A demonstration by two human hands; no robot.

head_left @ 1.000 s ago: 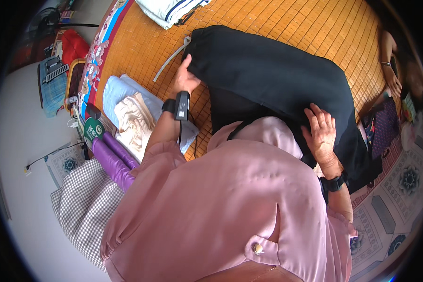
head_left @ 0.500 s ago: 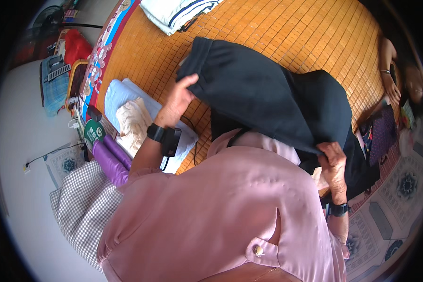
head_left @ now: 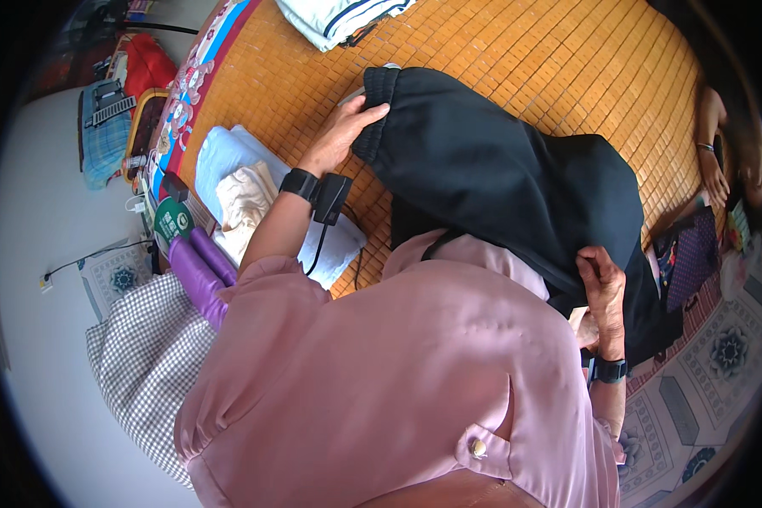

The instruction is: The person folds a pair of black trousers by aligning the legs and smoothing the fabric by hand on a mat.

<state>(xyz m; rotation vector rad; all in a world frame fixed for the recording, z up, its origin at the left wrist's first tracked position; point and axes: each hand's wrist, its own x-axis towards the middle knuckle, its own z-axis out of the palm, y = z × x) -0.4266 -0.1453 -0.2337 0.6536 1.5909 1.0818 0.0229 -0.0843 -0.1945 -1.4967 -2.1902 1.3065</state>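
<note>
The black garment (head_left: 508, 169) spreads over the woven mat (head_left: 533, 51) from the upper centre of the frame to the right. The left forearm slants up from left of centre; the left hand (head_left: 340, 140) clamps the gathered waistband (head_left: 379, 114), thumb on top. At right of centre, the right hand (head_left: 603, 288) stands nearly upright at the near edge, fingers curled together; whether they pinch cloth I cannot tell.

Soft bright light, sheen on pink blouse (head_left: 381, 364), curved edges, black corners
</note>
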